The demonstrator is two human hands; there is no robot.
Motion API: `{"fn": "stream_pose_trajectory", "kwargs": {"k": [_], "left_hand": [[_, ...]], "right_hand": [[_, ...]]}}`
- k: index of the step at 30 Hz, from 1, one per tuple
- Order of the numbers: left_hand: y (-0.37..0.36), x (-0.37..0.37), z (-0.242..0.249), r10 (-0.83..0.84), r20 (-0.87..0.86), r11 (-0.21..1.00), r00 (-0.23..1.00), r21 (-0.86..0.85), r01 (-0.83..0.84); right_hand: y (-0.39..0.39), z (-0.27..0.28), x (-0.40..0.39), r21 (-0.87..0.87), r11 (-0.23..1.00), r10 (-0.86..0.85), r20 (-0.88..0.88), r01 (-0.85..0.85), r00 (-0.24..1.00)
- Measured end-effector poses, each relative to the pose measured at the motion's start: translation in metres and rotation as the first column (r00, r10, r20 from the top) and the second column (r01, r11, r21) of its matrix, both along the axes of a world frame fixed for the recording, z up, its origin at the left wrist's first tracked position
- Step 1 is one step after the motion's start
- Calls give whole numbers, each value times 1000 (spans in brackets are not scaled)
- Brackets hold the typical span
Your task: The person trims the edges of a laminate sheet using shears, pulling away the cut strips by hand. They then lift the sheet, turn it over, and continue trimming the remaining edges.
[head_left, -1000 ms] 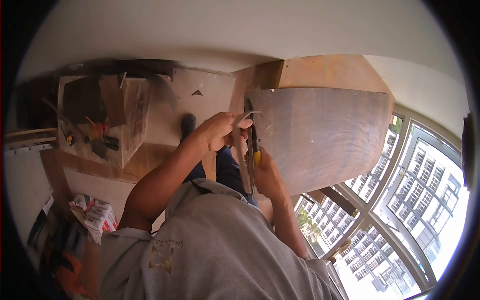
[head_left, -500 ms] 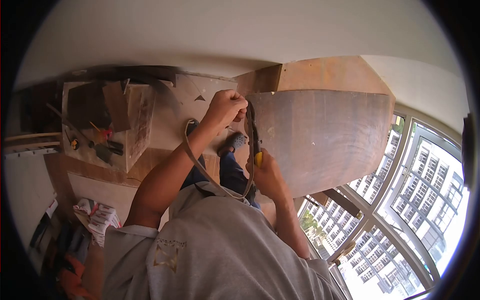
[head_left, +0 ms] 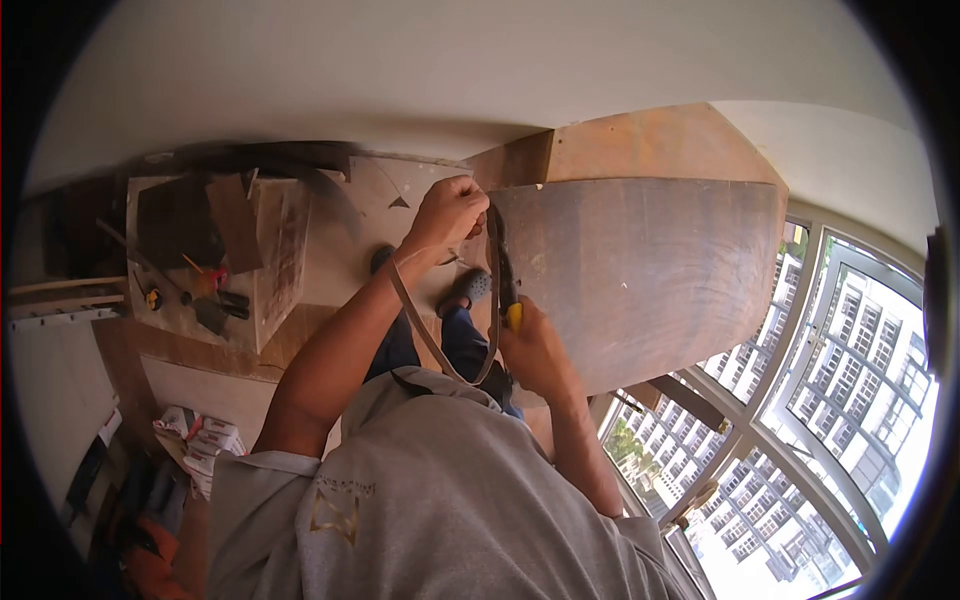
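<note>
My left hand (head_left: pixel 452 212) is closed, its fingertips pinched together at the near left corner of a large brown wood panel (head_left: pixel 640 280). A thin, flexible light-brown strip (head_left: pixel 432 347) hangs in a loop between my forearms and rises along the panel's left edge towards that pinch. My right hand (head_left: pixel 538 352) is wrapped round the yellow-and-black handle of a long dark tool (head_left: pixel 505 265). The tool lies along the panel's left edge, its tip just below my left fingers. Its exact kind is not clear, and the strip's pinched end is hidden.
A wooden box-like stand (head_left: pixel 278 260) at left bears tools, offcuts and a tape measure. White-and-red boxes (head_left: pixel 212 440) sit lower left. My feet in grey clogs (head_left: pixel 468 287) are beneath the strip. Tall windows (head_left: pixel 860 350) stand at right, a pale wall ahead.
The strip's loose loop has swung down and right, now lying across my left forearm. Both hands have shifted only slightly, keeping their holds.
</note>
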State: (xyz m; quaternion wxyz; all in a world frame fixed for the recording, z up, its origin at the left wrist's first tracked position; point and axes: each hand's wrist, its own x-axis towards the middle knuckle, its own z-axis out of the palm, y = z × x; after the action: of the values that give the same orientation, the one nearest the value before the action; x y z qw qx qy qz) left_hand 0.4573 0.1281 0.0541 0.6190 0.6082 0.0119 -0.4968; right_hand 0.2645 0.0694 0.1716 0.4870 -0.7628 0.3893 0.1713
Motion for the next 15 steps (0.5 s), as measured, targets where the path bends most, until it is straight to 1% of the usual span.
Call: {"fn": "stream_pose_trajectory", "kwargs": {"k": [1,2,3,4,7,9,10,12,13,15], "left_hand": [[-1,0,2,-12,-1,1000,1000,9,12],[-1,1,4,-17,1,1000,1000,8,17],[0,3,8,-35,-30,999,999,21,35],[0,4,11,-52,-63,998,997,33,54],[1,10,2,-97,-88,995,991,-10,96],[0,9,4,-99,-96,995,990,12,101],[-1,10,7,-96,-104,995,990,31,100],[-3,12,10,-93,-136,995,986,35,99],[-3,13,10,-89,-168,994,982,40,97],[-3,12,9,-86,-157,994,984,48,95]], "right_hand": [[-1,4,2,-1,1000,-3,0,3,1000],[-3,10,7,58,998,-7,-62,11,998],[-5,13,11,116,993,-9,-123,24,992],[-5,12,12,115,993,-16,-123,30,992],[-7,7,15,104,994,-19,-155,35,988],[-7,5,15,71,997,16,-195,-2,981],[-6,7,16,71,997,14,-194,0,981],[-4,13,18,-25,998,62,-139,-66,988],[-3,11,17,-23,998,61,-138,-65,988],[0,6,14,-47,997,60,-120,-66,991]]}}
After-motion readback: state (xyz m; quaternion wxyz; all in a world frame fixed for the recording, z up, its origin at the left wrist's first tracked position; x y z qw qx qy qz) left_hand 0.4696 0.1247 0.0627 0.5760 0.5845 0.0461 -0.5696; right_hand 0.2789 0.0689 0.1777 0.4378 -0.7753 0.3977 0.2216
